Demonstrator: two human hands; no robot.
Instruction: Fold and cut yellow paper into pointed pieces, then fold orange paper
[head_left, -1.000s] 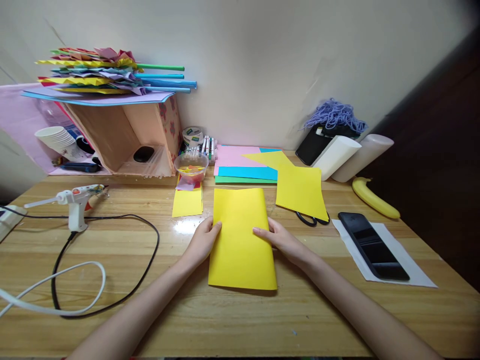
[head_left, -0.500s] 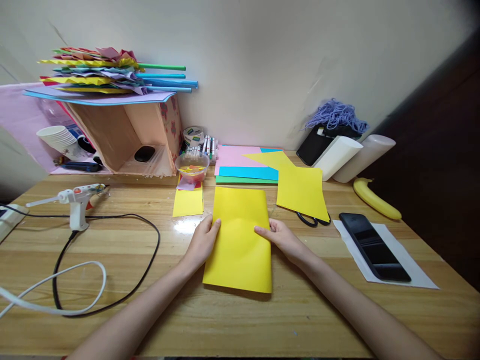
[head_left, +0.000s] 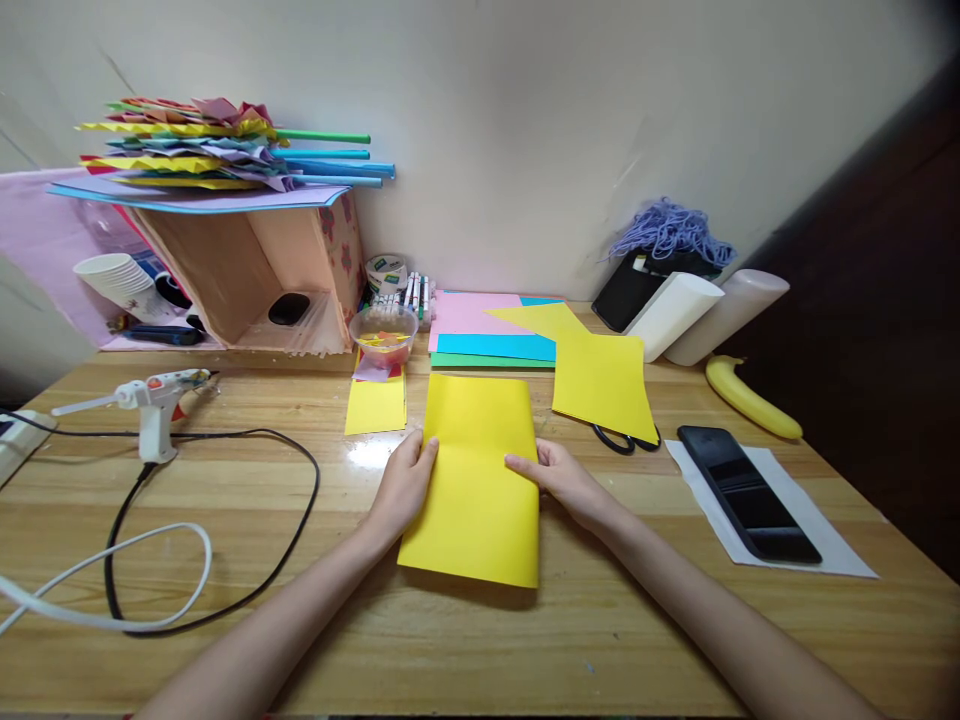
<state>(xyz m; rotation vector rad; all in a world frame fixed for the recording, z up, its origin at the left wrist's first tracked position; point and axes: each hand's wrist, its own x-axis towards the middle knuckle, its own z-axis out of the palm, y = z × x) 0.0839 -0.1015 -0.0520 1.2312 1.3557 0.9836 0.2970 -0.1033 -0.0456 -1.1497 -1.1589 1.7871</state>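
Note:
A folded sheet of yellow paper (head_left: 471, 500) is held between my two hands over the wooden table. My left hand (head_left: 405, 478) grips its left edge, thumb on top and the other fingers hidden beneath. At the right edge my right hand (head_left: 561, 480) pinches the paper, its thumb lying across the front. A shallow crease runs across the upper half of the sheet. Behind it to the right, another yellow paper piece (head_left: 601, 385) covers most of a pair of scissors, whose black handles (head_left: 616, 440) stick out.
On the left lie a glue gun (head_left: 156, 410) and looping cables (head_left: 307, 510). Behind are an open box (head_left: 341, 270), a plastic bowl (head_left: 384, 340) and coloured paper (head_left: 487, 345). To the right are a phone (head_left: 750, 495), a banana (head_left: 754, 400) and white rolls (head_left: 679, 310).
The lower end of the yellow sheet has shifted slightly to the left, and the crease across it shows more clearly. Both hands keep their hold, moving only a little.

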